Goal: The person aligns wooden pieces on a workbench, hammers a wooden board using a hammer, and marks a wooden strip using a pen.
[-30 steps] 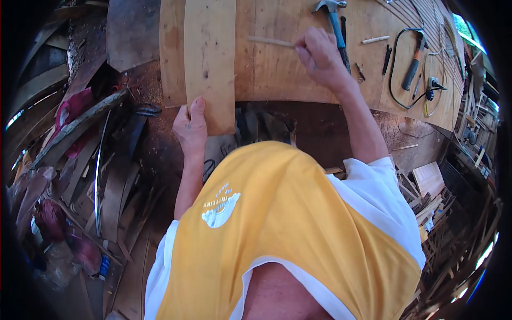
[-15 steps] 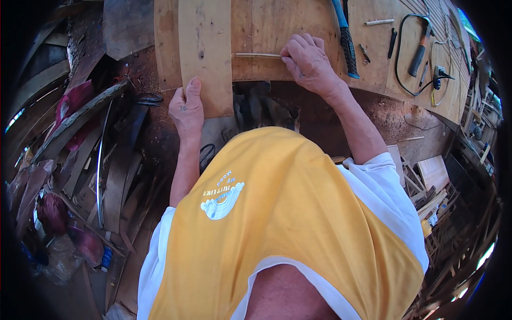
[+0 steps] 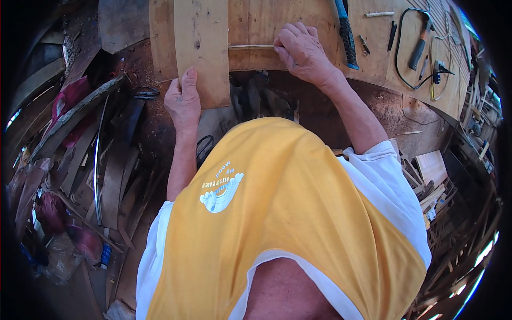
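My left hand (image 3: 183, 102) grips the near left edge of a long pale wooden board (image 3: 202, 58), its thumb lying along the top face. The fingers go under the board and are mostly hidden. A thin pale wooden stick (image 3: 250, 46) lies crosswise to the right of the board, its left end meeting or passing under the board's right edge; I cannot tell which. My right hand (image 3: 305, 55) is closed on the stick's right end between thumb and fingers. Beneath both is a wooden worktable (image 3: 314, 12), past whose front edge the board juts out.
A hammer (image 3: 345, 37) with a blue and black handle lies right of my right hand. Farther right are an orange-handled tool (image 3: 418, 52), a black cable (image 3: 398, 66) and a short pale stick (image 3: 379, 14). Scrap wood and a bent branch (image 3: 80, 114) crowd the left; more offcuts (image 3: 431, 165) lie right.
The whole view has shifted slightly, so table and hands sit a little higher and farther left. Both hands keep their holds on the board and the stick.
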A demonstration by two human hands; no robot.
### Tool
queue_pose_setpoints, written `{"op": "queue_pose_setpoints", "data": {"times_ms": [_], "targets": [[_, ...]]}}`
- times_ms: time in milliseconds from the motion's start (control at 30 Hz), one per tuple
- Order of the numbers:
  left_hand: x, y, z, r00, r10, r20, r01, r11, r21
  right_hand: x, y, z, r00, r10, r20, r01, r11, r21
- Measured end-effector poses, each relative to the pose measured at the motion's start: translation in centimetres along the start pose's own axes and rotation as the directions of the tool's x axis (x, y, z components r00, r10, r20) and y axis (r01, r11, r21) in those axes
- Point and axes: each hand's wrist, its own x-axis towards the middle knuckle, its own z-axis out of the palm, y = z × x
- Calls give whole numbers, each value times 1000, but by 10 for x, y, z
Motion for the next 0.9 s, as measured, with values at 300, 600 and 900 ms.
{"op": "queue_pose_setpoints", "data": {"times_ms": [300,600,900], "targets": [[-1,-5,5,999,-32,2,32,997,-71,0,0,-1,1000,8,7,-8,1000,-3],[1,-9,5,998,-48,32,53,983,-173,0,1,0,1000,5,-2,-5,1000,9],[2,-8,1,995,-79,61,88,983,-158,0,2,1,1000,5,-16,-4,1000,10]]}}
